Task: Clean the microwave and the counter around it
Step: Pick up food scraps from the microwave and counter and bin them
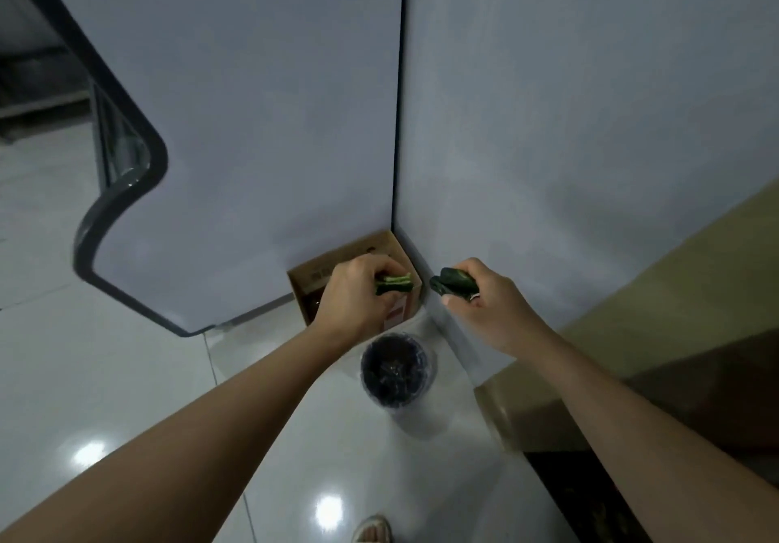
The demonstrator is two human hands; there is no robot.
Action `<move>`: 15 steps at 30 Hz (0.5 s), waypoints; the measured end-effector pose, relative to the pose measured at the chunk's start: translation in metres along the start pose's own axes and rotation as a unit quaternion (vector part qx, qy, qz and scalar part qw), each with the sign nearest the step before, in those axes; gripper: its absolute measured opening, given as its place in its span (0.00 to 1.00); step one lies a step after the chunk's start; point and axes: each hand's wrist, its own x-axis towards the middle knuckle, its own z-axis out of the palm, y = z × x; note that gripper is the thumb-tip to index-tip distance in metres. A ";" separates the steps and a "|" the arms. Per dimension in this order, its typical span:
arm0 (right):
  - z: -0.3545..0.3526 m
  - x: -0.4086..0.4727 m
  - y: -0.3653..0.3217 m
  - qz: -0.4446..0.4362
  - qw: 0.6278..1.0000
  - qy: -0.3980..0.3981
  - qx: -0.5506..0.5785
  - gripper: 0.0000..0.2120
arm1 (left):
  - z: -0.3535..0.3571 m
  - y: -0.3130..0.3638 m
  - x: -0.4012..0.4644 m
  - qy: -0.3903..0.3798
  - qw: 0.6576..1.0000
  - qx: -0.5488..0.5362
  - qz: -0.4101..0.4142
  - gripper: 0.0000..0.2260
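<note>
- Above the bin [394,369]: both hands out over the floor [126,374], bin lined with a dark bag, standing on pale glossy tiles.
- left hand [356,298]: fingers curled and clamped on a green vegetable piece [394,284], cut face showing; held just beyond the bin, over a cardboard box [337,272].
- right hand [484,302]: fingers clamped round a dark green piece [453,283], right of the bin and beyond it, apart from the left-hand piece.
- cardboard box: open, on the floor beyond the bin, tucked against the corner of a tall pale fridge [253,121].
- fridge door [126,188], dark-edged, swung open left of the bin.
- tan desk edge [632,289] right of the bin.
- sandalled foot [373,532] near side of the bin.
- microwave: cannot tell where, not visible.
</note>
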 end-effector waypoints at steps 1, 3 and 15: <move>0.005 0.006 0.006 0.003 1.000 -0.009 -0.001 0.07 | 0.005 -0.007 0.003 0.001 1.000 0.002 -0.002 0.11; 0.014 0.019 0.021 0.005 1.000 -0.023 -0.007 0.08 | 0.015 -0.020 0.010 -0.001 1.000 0.012 -0.007 0.11; 0.084 0.087 0.140 0.008 0.996 -0.090 -0.001 0.09 | 0.131 -0.098 0.019 0.031 0.992 0.010 -0.118 0.11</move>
